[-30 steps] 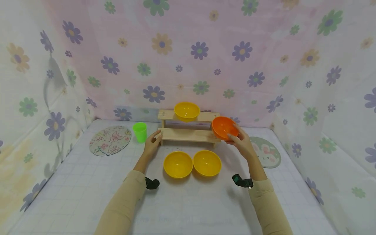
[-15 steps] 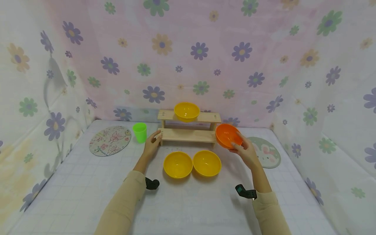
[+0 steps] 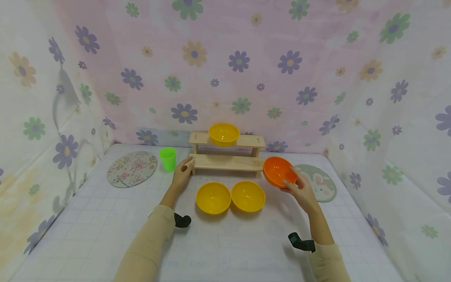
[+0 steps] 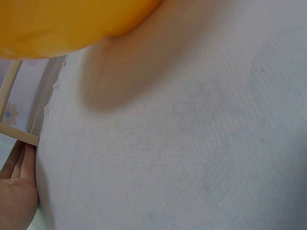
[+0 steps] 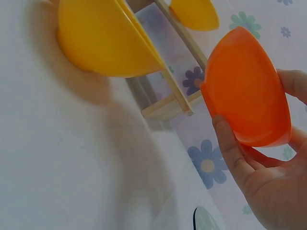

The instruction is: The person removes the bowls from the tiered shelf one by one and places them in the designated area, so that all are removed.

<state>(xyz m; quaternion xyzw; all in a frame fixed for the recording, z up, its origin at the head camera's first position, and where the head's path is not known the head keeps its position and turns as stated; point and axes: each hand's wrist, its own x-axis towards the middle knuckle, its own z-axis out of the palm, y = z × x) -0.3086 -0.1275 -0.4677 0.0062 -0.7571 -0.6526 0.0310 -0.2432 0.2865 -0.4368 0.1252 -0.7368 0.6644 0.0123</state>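
Note:
In the head view, my right hand (image 3: 301, 192) holds an orange bowl (image 3: 278, 172) tilted, right of the two-tier wooden shelf (image 3: 225, 161). The right wrist view shows the thumb and fingers (image 5: 230, 148) around the orange bowl (image 5: 249, 91), which overlaps the flowered backdrop. My left hand (image 3: 181, 174) touches the shelf's left end; its straight fingers (image 4: 29, 165) lie against that end in the left wrist view, with the thumb hidden. A yellow bowl (image 3: 224, 134) stands on the top tier. Two more, a left yellow bowl (image 3: 213, 198) and a right yellow bowl (image 3: 248, 196), sit side by side before the shelf.
A green cup (image 3: 168, 158) stands left of the shelf, beside a round patterned mat (image 3: 132, 169). On the right lies a mat with an animal face (image 3: 320, 184), partly behind my right hand. Flowered cloth walls (image 3: 239, 58) enclose the table at the back and sides.
My right hand has carried the orange bowl from beside the shelf's upper right end down, rightward and closer to me. The left hand and the yellow bowls have stayed in place.

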